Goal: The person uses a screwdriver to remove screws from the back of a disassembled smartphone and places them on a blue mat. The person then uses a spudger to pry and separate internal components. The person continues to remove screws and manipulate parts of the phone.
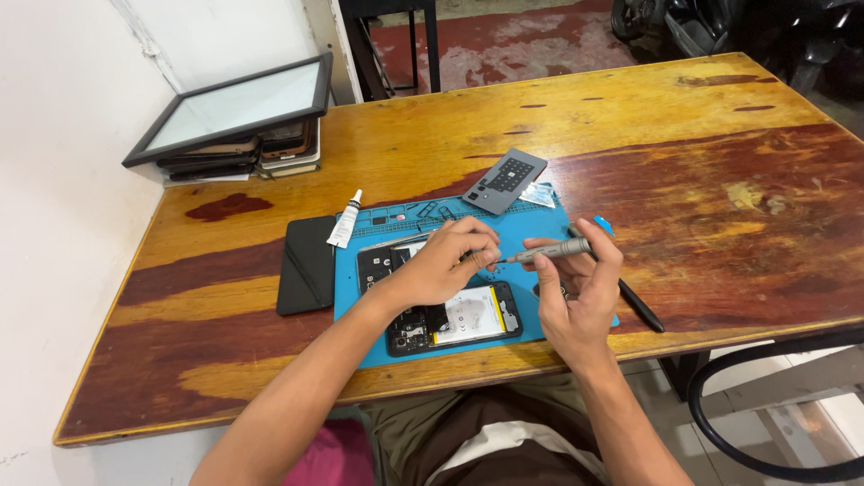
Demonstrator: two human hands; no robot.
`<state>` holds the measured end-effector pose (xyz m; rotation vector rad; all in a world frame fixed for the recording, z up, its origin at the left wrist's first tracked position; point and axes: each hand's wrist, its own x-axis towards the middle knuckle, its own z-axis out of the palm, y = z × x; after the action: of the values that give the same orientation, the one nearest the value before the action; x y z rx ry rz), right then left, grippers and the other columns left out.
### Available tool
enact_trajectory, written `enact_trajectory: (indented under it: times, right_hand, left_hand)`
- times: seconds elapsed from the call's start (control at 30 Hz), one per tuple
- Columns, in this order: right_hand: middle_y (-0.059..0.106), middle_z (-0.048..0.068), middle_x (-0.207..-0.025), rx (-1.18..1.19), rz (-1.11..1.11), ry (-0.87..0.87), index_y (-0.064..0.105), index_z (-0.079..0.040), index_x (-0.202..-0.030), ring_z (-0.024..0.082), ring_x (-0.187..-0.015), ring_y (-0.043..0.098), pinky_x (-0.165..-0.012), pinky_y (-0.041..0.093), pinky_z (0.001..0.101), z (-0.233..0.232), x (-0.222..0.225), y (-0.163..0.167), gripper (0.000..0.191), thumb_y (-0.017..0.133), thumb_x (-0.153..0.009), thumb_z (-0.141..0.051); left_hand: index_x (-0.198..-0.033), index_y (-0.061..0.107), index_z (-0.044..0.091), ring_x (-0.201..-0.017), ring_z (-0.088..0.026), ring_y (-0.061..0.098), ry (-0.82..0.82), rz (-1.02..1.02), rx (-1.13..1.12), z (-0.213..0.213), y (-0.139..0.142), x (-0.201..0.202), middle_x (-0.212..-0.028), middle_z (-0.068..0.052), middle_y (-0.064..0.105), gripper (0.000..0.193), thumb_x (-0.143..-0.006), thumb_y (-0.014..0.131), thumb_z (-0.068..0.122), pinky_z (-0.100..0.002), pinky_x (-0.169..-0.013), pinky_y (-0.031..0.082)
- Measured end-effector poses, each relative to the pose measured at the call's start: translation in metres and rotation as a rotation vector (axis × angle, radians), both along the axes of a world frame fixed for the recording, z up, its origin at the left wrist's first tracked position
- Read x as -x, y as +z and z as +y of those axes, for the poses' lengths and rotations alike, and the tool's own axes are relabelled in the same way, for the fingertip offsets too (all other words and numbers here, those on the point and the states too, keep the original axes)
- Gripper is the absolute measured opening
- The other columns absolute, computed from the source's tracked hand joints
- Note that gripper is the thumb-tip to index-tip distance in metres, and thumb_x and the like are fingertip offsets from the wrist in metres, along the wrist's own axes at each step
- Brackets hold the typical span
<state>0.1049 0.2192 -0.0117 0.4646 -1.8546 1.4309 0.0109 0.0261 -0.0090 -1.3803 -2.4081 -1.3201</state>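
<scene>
head view, and we start right at the fingertips: the right hand [576, 292] is clenched around a slim grey screwdriver [547, 252], held nearly level with its tip pointing left toward the other hand. the left hand [447, 263] has its fingers pinched together just at that tip, seemingly on something tiny, too small to make out. both hands hover just above an opened phone [454, 319] lying flat with its back off, battery and dark boards showing, partly hidden under the left hand. a second opened phone body [382, 261] sits just behind it, mostly covered by the left wrist.

moving outward, both phones lie on a blue work mat [351, 306] near the front edge of the table. on the mat's far edge rests a grey screw tray [505, 180], with a small clear packet [538, 194] touching it. a white glue tube [345, 220] lies across the mat's far left corner. a black phone cover [306, 264] sits just left of the mat. a black stylus [639, 306] lies at the mat's right edge, beside the right hand. the wooden table [702, 162] is worn, and at its far left corner a black-framed screen [236, 106] tops a stack of devices [270, 153].
</scene>
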Motion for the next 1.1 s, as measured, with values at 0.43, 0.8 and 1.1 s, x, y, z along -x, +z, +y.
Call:
enact_trajectory:
  times: [0.43, 0.8, 1.1]
  right_hand:
    - [0.072, 0.023, -0.116, -0.004, -0.004, 0.019, 0.029, -0.004, -0.146, 0.023, -0.097, 0.075, -0.082, 0.062, 0.0309, 0.000, 0.000, 0.001, 0.052, 0.060, -0.104, 0.005]
    - [0.073, 0.021, -0.111, -0.039, -0.032, -0.064, 0.028, 0.000, -0.150, 0.022, -0.093, 0.075, -0.077, 0.061, 0.0304, 0.000, -0.003, 0.001, 0.057, 0.060, -0.103, 0.005]
    - [0.073, 0.020, -0.108, -0.198, 0.034, -0.084, 0.032, -0.002, -0.145, 0.022, -0.091, 0.076, -0.079, 0.060, 0.0311, 0.004, 0.000, -0.005, 0.052, 0.062, -0.103, 0.008]
  left_hand:
    - [-0.092, 0.072, 0.006, -0.109, -0.027, 0.056, -0.020, -0.062, -0.005, 0.001, 0.000, 0.002, -0.111, -0.008, 0.063, 0.028, -0.105, 0.058, 0.026, -0.040, -0.099, 0.046]
    - [-0.108, 0.073, 0.013, -0.112, -0.024, 0.054, 0.112, -0.057, 0.056, 0.000, 0.006, -0.005, -0.114, -0.004, 0.064, 0.025, -0.109, 0.051, 0.023, -0.043, -0.103, 0.033]
    - [-0.102, 0.078, 0.020, -0.111, -0.025, 0.049, 0.207, 0.232, 0.239, -0.016, 0.015, -0.002, -0.117, 0.000, 0.064, 0.017, -0.099, 0.062, 0.024, -0.043, -0.100, 0.030]
